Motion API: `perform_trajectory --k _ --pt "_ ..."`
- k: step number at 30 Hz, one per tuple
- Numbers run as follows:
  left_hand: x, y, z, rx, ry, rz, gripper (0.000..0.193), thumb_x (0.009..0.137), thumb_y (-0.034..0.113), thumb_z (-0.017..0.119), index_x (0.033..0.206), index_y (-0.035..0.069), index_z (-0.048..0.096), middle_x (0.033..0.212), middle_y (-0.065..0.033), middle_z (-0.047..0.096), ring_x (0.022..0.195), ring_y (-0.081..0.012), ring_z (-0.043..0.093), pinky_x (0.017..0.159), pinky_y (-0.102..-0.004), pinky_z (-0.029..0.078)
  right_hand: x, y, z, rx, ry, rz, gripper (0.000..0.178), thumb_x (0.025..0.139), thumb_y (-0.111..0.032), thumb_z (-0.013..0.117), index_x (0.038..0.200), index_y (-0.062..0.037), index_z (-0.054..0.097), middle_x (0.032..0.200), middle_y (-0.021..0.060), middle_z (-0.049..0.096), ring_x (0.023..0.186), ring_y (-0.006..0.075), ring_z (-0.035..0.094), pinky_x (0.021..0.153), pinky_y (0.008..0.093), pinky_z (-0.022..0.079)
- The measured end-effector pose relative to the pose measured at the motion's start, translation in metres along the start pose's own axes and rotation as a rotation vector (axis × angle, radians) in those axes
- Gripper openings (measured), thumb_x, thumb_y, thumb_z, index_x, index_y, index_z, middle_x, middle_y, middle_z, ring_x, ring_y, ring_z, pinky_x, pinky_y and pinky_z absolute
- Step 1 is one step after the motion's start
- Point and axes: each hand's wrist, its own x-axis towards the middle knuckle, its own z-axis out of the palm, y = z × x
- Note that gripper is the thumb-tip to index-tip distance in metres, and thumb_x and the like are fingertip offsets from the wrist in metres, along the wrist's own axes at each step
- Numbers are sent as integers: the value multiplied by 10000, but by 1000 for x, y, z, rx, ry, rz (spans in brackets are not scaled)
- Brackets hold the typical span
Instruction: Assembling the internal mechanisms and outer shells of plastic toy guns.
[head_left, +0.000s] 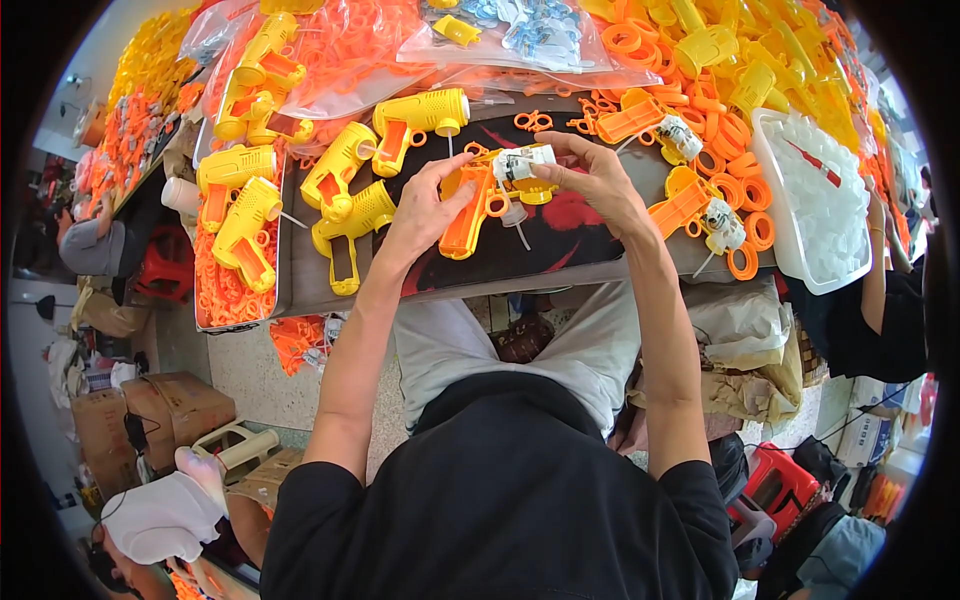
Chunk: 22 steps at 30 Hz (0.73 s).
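Note:
My left hand (418, 218) grips the handle side of an orange and yellow toy gun half-shell (464, 222), which lies open side up above the table's front part. A white motor-like unit (518, 163) sits at its barrel end. My right hand (604, 188) has thumb and fingers closed around that white unit. A clear nozzle with a thin tube (516, 214) hangs below the shell. To the right lie two similar half-shells, one upper (632, 122) and one lower (680, 203), each with a white unit. Several yellow toy guns (340, 165) lie to the left.
Orange rings (757, 192) lie loose at the right, beside a white tub (822, 265) of translucent pieces and a red-handled tool. Bags of orange parts (350, 45) and piled yellow parts (770, 60) line the back. An orange-filled tray (222, 312) stands left. Other people sit nearby.

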Motion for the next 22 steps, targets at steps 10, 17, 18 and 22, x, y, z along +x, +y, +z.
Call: perform_trajectory --k 10,17,18,22 --pt "10 -1 31 157 90 322 465 909 149 680 1341 5 590 1336 -205 589 1257 -349 556 1091 -403 423 -17 42 -11 -175 134 -247 508 879 21 702 1364 3 552 1238 84 653 1128 167 639 977 310 528" --pt "-3 -42 6 125 126 104 385 1070 149 436 1385 -58 517 1388 -203 583 1280 -314 561 1094 -386 413 12 57 28 -495 143 -544 480 713 -139 783 1156 -7 655 1081 202 675 1070 370 624 966 436 493" --pt "-3 -46 4 197 134 141 375 1066 137 437 1376 -55 524 1364 -211 596 1263 -330 572 1076 -390 423 9 56 35 -533 274 -494 392 706 -162 751 1059 -20 658 1017 190 663 1009 386 621 857 463 508" --pt "20 -55 7 41 -13 -9 366 1025 123 542 1355 -35 555 1343 -196 621 1205 -331 610 1047 -402 451 4 56 34 -654 312 -310 554 732 -169 751 1261 -116 597 1197 176 608 1110 386 586 981 467 476"
